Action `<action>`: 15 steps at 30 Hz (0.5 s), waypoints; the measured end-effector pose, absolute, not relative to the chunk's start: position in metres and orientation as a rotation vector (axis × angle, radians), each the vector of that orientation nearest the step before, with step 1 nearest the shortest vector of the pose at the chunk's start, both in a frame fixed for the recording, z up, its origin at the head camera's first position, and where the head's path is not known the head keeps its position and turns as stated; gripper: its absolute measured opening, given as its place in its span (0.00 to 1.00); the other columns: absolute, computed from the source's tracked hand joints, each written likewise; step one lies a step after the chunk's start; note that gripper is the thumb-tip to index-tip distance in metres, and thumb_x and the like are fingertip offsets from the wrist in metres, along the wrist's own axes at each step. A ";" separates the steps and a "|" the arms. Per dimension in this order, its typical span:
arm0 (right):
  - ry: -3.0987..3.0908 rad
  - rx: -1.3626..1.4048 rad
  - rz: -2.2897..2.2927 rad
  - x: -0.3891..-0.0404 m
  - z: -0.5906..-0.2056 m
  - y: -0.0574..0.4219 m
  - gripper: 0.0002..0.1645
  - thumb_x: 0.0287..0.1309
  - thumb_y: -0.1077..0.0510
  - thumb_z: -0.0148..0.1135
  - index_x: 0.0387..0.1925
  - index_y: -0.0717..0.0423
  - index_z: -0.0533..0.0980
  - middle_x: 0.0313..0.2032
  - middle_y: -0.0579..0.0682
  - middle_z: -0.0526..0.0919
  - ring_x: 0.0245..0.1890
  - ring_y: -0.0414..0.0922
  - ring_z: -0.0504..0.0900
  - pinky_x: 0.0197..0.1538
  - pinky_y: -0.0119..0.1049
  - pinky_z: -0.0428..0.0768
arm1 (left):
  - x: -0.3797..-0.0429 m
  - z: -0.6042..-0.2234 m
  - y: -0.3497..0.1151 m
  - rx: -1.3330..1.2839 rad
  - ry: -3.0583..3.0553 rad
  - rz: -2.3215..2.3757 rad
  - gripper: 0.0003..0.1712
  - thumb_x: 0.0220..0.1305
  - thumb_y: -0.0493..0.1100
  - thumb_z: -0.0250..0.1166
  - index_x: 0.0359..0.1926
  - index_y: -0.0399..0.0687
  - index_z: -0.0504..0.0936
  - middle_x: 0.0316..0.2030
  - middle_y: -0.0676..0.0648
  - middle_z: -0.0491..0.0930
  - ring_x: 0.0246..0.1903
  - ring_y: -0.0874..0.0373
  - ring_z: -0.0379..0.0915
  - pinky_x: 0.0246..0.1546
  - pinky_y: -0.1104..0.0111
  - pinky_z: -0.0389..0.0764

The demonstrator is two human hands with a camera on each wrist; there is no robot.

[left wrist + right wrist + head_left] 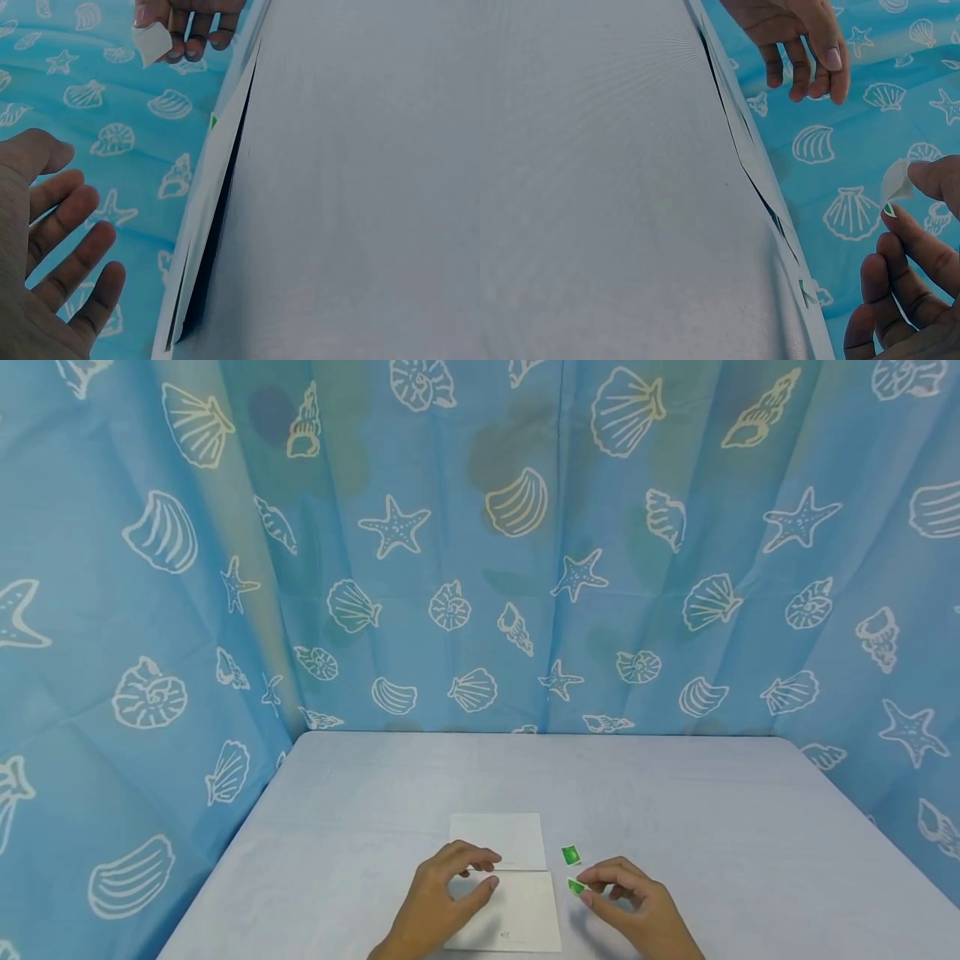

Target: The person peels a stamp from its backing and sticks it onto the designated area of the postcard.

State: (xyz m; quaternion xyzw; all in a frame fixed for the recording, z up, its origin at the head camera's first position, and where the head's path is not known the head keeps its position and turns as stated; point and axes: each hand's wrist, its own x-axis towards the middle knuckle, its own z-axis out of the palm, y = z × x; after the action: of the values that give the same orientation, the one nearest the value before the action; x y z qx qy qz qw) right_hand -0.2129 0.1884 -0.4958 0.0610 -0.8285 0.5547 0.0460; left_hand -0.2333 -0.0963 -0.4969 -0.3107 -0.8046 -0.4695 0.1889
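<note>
In the head view my right hand [637, 902] pinches a small green stamp [576, 887] with a white border between thumb and forefinger. The right wrist view shows the white back of this stamp [898, 180], slightly curled, at the fingertips. A second green stamp [571, 855] lies on the table just beyond. Two white envelopes lie one behind the other: a far envelope [498, 839] and a near envelope [525, 914]. My left hand [446, 897] hovers over the envelopes' left part, thumb and fingers apart, holding nothing. It hides part of both envelopes.
A pale cloth-covered table [360, 810] extends around the envelopes. Behind it and along its sides hangs a blue curtain [465, 568] with white shells and starfish.
</note>
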 end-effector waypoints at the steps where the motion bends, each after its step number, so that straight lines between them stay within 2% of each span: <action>1: -2.526 0.191 1.699 -0.213 -0.496 0.188 0.09 0.55 0.50 0.74 0.38 0.43 0.85 0.41 0.43 0.82 0.40 0.43 0.78 0.44 0.33 0.79 | -0.233 -0.497 -0.096 -0.874 -2.265 -1.319 0.13 0.67 0.44 0.68 0.52 0.60 0.83 0.41 0.57 0.82 0.42 0.62 0.78 0.41 0.64 0.82; 8: -2.506 0.271 1.721 -0.212 -0.497 0.189 0.09 0.57 0.52 0.73 0.40 0.44 0.85 0.42 0.45 0.82 0.40 0.43 0.79 0.44 0.33 0.80 | -0.232 -0.498 -0.094 -0.864 -2.303 -1.356 0.13 0.67 0.45 0.68 0.52 0.60 0.84 0.43 0.54 0.83 0.43 0.64 0.77 0.41 0.66 0.82; 15: -2.501 0.348 1.717 -0.210 -0.495 0.188 0.09 0.60 0.53 0.71 0.42 0.50 0.84 0.43 0.47 0.82 0.39 0.42 0.78 0.42 0.34 0.80 | -0.231 -0.499 -0.091 -0.872 -2.310 -1.349 0.12 0.67 0.45 0.69 0.50 0.55 0.85 0.42 0.55 0.83 0.42 0.64 0.77 0.41 0.64 0.83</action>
State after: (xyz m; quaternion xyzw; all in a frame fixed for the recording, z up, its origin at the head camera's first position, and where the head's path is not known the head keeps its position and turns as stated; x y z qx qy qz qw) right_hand -0.2103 0.1881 -0.4947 0.1137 -0.8182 0.5618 0.0439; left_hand -0.2307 -0.0908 -0.4991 -0.3057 -0.8100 -0.4730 0.1635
